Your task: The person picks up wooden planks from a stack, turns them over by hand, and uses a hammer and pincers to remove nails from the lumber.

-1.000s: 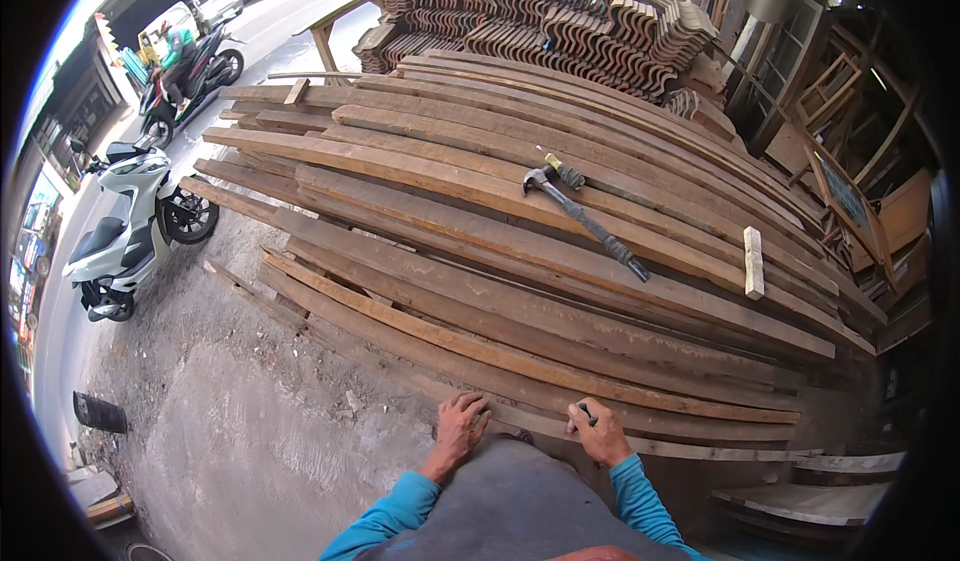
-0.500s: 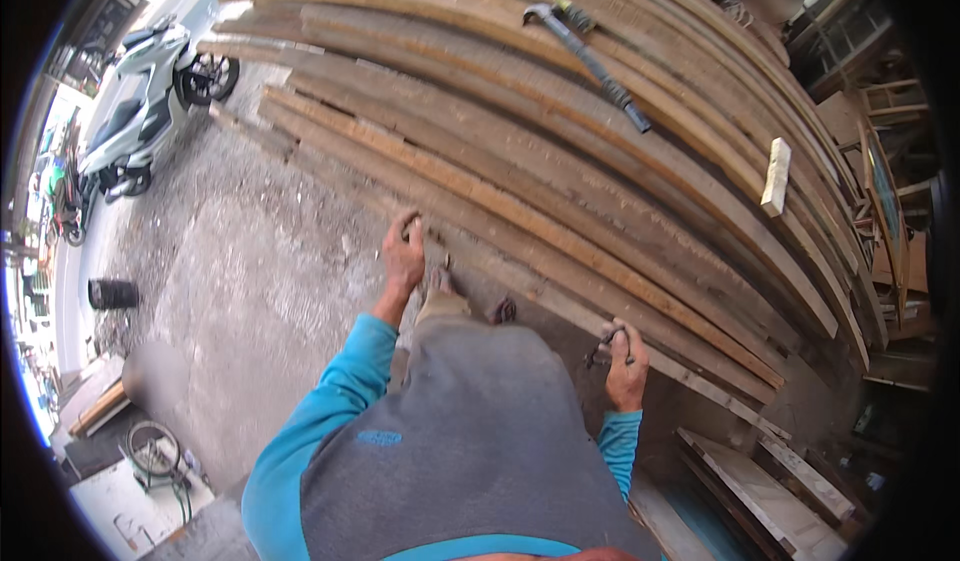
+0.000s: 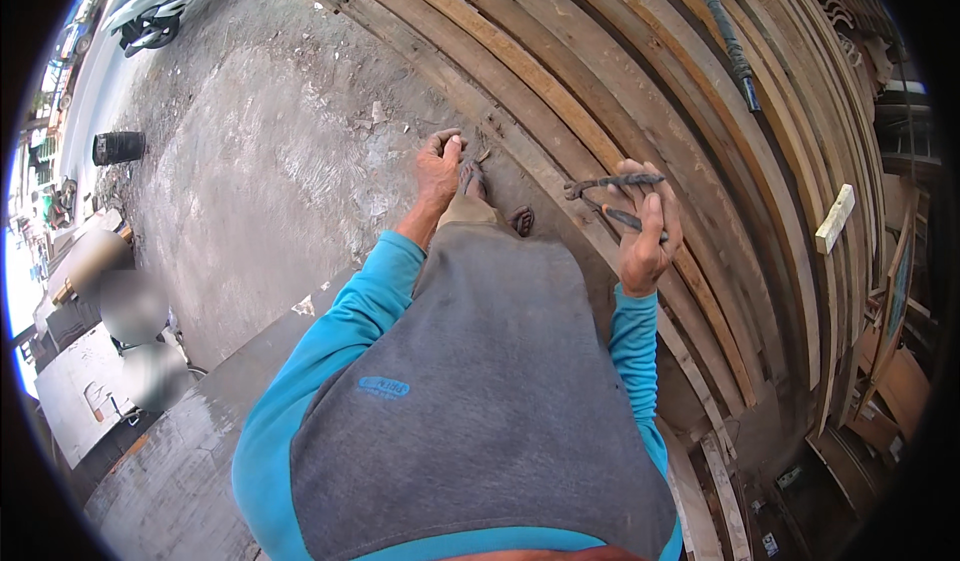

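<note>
My right hand (image 3: 648,236) grips a pair of dark pincers (image 3: 598,189), its handles spread apart in my fingers and its jaws pointing left, above the long wooden planks (image 3: 560,91). In front of my body, my left hand (image 3: 438,173) is closed with thumb and fingertips together; whatever it may hold is too small to make out. Below that hand my feet show, one foot (image 3: 475,181) beside the edge of the planks. A hammer's dark handle (image 3: 725,41) lies across the planks at the upper right, its head outside the picture.
A short pale wood block (image 3: 835,219) rests on the planks at the right. Rough concrete ground (image 3: 270,151) spreads to the left, with a black bucket-like container (image 3: 118,148) on it. A parked motorbike (image 3: 150,11) stands at the far upper left. Roof tiles (image 3: 850,1) are stacked upper right.
The view has turned, so the planks now run more steeply. My right hand has risen with the pincers, now over the planks and in plain sight. My left hand's fingers have drawn closer together.
</note>
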`<state>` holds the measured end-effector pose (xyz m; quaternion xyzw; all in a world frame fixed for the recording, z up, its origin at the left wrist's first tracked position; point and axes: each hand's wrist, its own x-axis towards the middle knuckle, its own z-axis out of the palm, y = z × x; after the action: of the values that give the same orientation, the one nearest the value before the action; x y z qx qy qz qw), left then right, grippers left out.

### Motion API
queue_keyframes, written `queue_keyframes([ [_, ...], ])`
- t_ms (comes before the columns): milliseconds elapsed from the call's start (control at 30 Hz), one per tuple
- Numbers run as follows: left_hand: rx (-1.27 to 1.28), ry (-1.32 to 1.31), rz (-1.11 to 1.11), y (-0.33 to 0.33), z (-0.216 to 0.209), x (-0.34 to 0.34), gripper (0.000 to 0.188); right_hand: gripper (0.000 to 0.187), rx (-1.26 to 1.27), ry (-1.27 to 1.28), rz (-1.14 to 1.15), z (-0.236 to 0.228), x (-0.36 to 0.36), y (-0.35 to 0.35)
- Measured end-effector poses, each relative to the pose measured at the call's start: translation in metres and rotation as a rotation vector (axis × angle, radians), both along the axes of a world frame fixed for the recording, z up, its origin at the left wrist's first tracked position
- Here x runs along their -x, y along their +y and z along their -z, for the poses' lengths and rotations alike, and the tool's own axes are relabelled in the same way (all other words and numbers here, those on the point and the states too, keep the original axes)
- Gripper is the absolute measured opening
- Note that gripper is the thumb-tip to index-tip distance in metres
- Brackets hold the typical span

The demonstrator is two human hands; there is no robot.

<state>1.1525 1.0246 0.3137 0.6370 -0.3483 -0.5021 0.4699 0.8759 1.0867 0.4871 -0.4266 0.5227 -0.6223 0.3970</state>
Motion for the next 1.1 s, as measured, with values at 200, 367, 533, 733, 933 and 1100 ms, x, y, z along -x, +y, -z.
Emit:
queue_keyframes([
  [200, 0.280, -0.448, 0.242, -0.004, -0.035, 0.013, 0.033, 0.039, 0.050, -0.019, -0.144, 0.008, -0.051, -0.077],
  [367, 0.470, -0.755, 0.329, -0.023, -0.034, 0.013, 0.042, 0.037, 0.044, 0.006, -0.235, 0.004, -0.078, -0.107],
  [533, 0.533, -0.746, 0.440, -0.037, -0.017, -0.008, 0.045, 0.038, 0.038, 0.039, -0.285, 0.013, -0.093, -0.128],
  [733, 0.560, -0.735, 0.512, -0.034, -0.017, -0.019, 0.047, 0.039, 0.018, 0.120, -0.383, 0.004, -0.104, -0.127],
  [933, 0.454, -0.547, 0.436, -0.037, -0.027, -0.021, 0.043, 0.041, -0.024, 0.089, -0.478, 0.012, -0.108, -0.129],
  [1100, 0.427, -0.529, 0.291, -0.038, -0.037, -0.019, 0.037, 0.040, -0.058, 0.088, -0.525, 0.008, -0.105, -0.134],
])
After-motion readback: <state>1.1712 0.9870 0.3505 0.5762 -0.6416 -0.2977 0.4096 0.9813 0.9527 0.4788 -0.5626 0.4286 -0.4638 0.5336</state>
